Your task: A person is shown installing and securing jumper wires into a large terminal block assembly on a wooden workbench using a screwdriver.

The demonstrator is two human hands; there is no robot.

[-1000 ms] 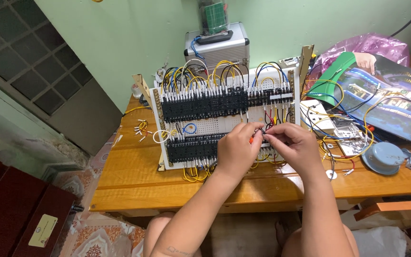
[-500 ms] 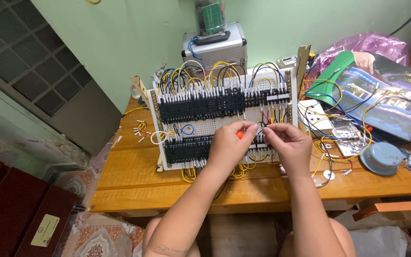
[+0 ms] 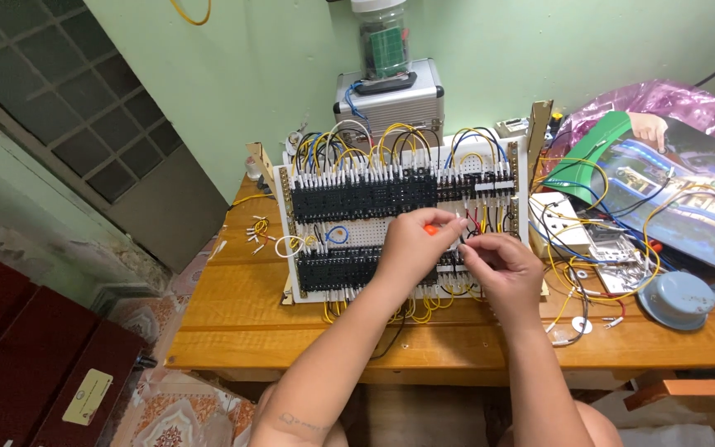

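Observation:
A white perforated panel (image 3: 374,228) leans upright on the wooden table (image 3: 242,314). It carries two rows of black relay blocks (image 3: 357,199) looped with yellow, blue and black wires. My left hand (image 3: 411,244) is in front of the panel's lower right part, fingers closed on a small tool with an orange handle (image 3: 430,231). My right hand (image 3: 498,265) is just to its right, its fingertips pinched on a thin wire end at the panel's terminals. The tool's tip is hidden behind my fingers.
A metal case (image 3: 391,99) with a jar on top stands behind the panel. Loose wires and small parts (image 3: 597,248), a glossy magazine (image 3: 672,194) and a grey round cap (image 3: 676,300) lie to the right. Wire offcuts (image 3: 260,232) lie to the left. Dark red boxes (image 3: 35,364) stand on the floor.
Both hands stay at the panel's lower right and shift only slightly. The view has drifted a little.

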